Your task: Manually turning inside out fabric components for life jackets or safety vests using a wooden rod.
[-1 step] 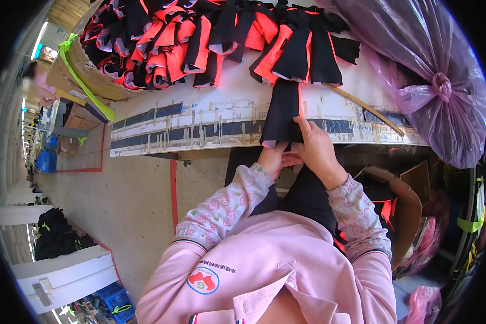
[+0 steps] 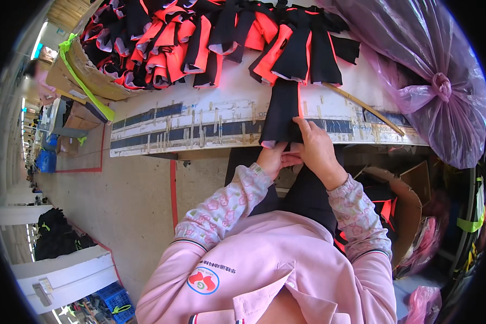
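A black fabric piece with a neon-orange side edge (image 2: 282, 110) hangs over the front edge of the table, its pale underside showing at the lower end. My right hand (image 2: 316, 146) grips its lower right side, fingers closed on the cloth. Under the hem is my left hand (image 2: 272, 160), its fingers partly hidden by the fabric and curled against it near the right fingertips. The piece's upper end goes beneath a bunch of similar black and orange pieces (image 2: 308, 51) on the table.
Many more such pieces (image 2: 167, 43) are heaped at the back left, beside a cardboard box (image 2: 94, 70). A thin wooden stick (image 2: 364, 108) lies on the worn white table (image 2: 210, 110). A knotted purple plastic bag (image 2: 443, 92) overhangs the right side. Below stands an open carton (image 2: 407, 208).
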Action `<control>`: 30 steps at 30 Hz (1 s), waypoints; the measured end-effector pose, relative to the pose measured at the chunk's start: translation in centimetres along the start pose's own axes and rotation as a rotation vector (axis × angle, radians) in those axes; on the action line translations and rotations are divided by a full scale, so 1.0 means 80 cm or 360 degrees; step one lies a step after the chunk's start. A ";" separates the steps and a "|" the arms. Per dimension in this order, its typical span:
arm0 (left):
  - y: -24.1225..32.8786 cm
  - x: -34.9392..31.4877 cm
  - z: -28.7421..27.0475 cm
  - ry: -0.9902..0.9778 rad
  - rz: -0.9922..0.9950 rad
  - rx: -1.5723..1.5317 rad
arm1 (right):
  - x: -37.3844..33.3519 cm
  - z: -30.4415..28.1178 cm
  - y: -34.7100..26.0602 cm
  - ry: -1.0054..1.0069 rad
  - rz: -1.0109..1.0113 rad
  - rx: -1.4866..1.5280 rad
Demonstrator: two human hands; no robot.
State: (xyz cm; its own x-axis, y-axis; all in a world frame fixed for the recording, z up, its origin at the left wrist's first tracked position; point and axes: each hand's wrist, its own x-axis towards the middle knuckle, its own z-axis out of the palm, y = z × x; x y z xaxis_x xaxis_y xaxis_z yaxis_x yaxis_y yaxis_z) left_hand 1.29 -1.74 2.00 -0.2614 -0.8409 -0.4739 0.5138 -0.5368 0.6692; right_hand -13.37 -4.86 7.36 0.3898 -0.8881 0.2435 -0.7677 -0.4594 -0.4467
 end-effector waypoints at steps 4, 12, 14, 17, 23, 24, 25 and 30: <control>-0.008 -0.001 -0.011 -0.0030 -0.0081 -0.0147 | -0.007 0.024 0.006 -0.0101 -0.0007 -0.0017; -0.037 0.016 -0.028 -0.0023 -0.0030 -0.0155 | -0.005 0.000 0.008 -0.0397 0.0085 0.0161; -0.038 0.015 -0.027 0.0016 -0.0012 -0.0124 | 0.008 -0.030 0.005 -0.0624 0.0114 0.0364; -0.040 0.015 -0.023 -0.0056 0.0064 -0.0099 | 0.024 -0.034 0.029 -0.0252 0.0063 0.0325; -0.045 0.018 0.001 -0.0040 0.0194 -0.0141 | 0.001 -0.066 0.252 0.0555 0.0376 -0.0991; -0.047 0.016 -0.002 -0.0023 0.0223 -0.0162 | -0.003 -0.072 0.260 0.0243 0.0632 -0.0953; -0.048 0.016 -0.002 -0.0007 0.0218 -0.0179 | -0.010 -0.080 0.262 -0.0071 0.0890 -0.0922; -0.053 0.015 0.003 0.0002 0.0168 -0.0149 | -0.037 -0.088 0.270 -0.0058 0.0480 -0.1236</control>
State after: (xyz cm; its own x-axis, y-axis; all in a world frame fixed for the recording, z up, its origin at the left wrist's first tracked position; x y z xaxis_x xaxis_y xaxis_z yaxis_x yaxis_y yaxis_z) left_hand -1.40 -0.48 -1.26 -0.2008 -0.8921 -0.4048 0.6123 -0.4368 0.6590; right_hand -34.66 -12.02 3.02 0.1171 -0.9776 0.1747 -0.9690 -0.0739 0.2358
